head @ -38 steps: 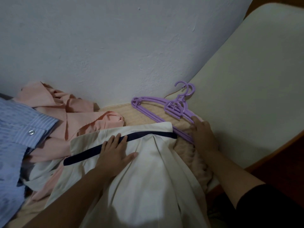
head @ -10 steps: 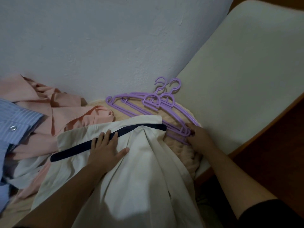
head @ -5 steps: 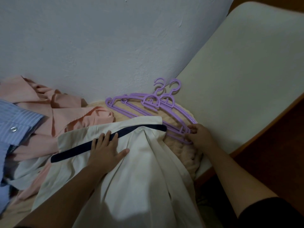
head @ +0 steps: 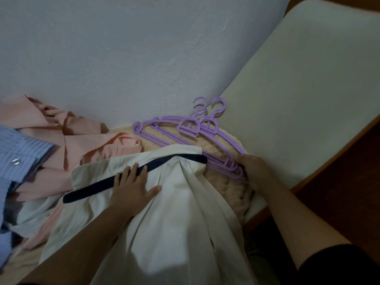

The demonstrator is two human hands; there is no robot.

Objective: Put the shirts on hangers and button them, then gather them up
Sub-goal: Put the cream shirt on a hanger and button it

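Two purple hangers [head: 191, 133] lie nested on the quilted beige pad [head: 228, 186], hooks toward the wall, just beyond the collar of the cream shirt [head: 174, 219]. From my remote seat I read the change like this: a second ago my right hand [head: 254, 171] lay low on the near ends of the hangers; now it has come round them, and its fingers [head: 239, 160] curl over the purple bars at the near end, pinching them. The hangers themselves have barely shifted. I judge this to be the start of a pick: one hanger must be parted from its twin before it can go into the shirt.

My left hand [head: 131, 189] has not moved. It lies flat on the cream shirt with fingers spread, their tips across the dark navy collar band [head: 181, 159], pinning the cloth. No shirt is on a hanger yet, so the task is at its beginning.

To the left wait a peach shirt [head: 67, 138] in a crumpled heap and a blue striped shirt [head: 18, 157] with one button showing. Behind stands a pale blue plaster wall [head: 123, 58]; to the right, a cream panel [head: 308, 99] with a wooden edge leans away.
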